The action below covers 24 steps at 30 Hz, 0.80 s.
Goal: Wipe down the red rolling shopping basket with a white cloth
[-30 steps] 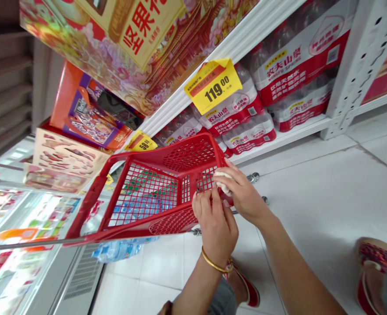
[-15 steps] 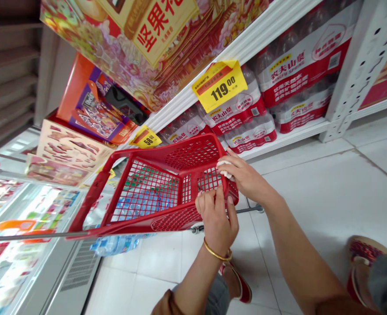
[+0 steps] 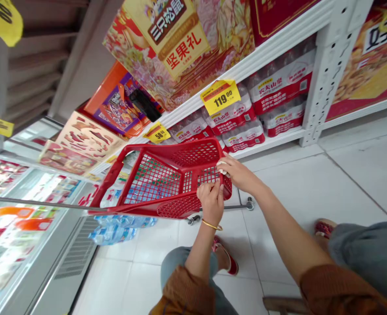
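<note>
A red plastic shopping basket [image 3: 167,177] on a wheeled cart frame stands in a shop aisle, its mesh inside bare. My left hand [image 3: 211,201], with a gold bangle on the wrist, has its fingers curled over the basket's near rim. My right hand [image 3: 235,173] is closed on a small white cloth [image 3: 221,165] and presses it against the basket's right corner. A pack of water bottles [image 3: 114,227] lies on the cart's lower level under the basket.
White shelving [image 3: 278,43] at the back carries gift boxes above and shrink-wrapped water packs [image 3: 245,127] below, with yellow price tags [image 3: 220,96]. A glass-topped freezer [image 3: 22,218] runs along the left. White tiled floor [image 3: 344,175] lies to the right. My red shoes show below.
The view has pulled back and risen, so the basket and hands look smaller. Both hands stay on the basket's near right corner; the right hand with the cloth has shifted slightly along the rim.
</note>
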Each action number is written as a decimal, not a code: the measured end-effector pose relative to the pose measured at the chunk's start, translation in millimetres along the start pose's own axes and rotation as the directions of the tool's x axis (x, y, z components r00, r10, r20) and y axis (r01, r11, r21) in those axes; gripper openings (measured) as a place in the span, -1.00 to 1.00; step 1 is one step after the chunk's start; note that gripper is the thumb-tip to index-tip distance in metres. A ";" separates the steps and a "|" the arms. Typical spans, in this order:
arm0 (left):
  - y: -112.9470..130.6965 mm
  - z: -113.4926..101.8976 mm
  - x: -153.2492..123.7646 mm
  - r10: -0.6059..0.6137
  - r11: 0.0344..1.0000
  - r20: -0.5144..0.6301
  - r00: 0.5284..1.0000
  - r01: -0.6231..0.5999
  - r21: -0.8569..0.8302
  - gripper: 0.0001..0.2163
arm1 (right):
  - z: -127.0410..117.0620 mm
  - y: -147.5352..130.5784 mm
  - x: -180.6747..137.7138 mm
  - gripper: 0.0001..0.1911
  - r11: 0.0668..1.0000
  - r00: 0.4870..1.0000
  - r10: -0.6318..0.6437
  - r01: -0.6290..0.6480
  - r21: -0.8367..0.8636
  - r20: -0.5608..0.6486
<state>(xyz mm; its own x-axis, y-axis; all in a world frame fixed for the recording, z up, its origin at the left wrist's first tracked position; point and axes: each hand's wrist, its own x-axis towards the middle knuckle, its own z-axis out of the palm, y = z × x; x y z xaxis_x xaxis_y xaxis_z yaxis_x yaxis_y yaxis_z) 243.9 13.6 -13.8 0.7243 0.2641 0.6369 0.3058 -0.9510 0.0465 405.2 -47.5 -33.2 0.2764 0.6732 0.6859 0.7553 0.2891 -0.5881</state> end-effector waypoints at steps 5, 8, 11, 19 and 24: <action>4.2 -17.5 -13.2 0.027 1.000 0.021 0.999 -0.027 0.013 -0.75 | 9.3 -20.3 -16.9 -0.75 0.998 0.994 0.057 -0.053 0.038 -0.093; 4.9 -29.7 -13.6 0.108 0.990 0.070 0.992 -0.114 0.082 -0.76 | 20.1 -29.4 -27.7 -0.74 0.992 0.975 0.107 -0.091 0.089 -0.194; 3.2 -37.7 -9.3 0.247 0.956 0.148 0.958 -0.266 0.124 -0.72 | 33.5 -39.4 -39.9 -0.69 0.971 0.919 0.214 -0.161 0.179 -0.331; -0.7 -36.5 -3.6 0.467 0.870 0.292 0.835 -0.493 0.017 -0.57 | 59.7 -72.9 -57.2 -0.64 0.836 0.630 0.544 -0.346 0.426 -0.554; -0.7 -56.1 23.2 0.535 0.821 0.462 0.707 -0.564 -0.088 -0.64 | 69.6 -67.1 -60.2 -0.60 0.810 0.603 0.578 -0.340 0.479 -0.550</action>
<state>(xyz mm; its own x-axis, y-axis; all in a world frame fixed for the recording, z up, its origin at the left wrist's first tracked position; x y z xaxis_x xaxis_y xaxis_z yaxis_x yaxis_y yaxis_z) 225.9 11.4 44.1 0.9614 -0.2479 0.1196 -0.2119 -0.9439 -0.2532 296.5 -60.1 -64.8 0.9301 0.1986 0.3090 0.2330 0.3313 -0.9143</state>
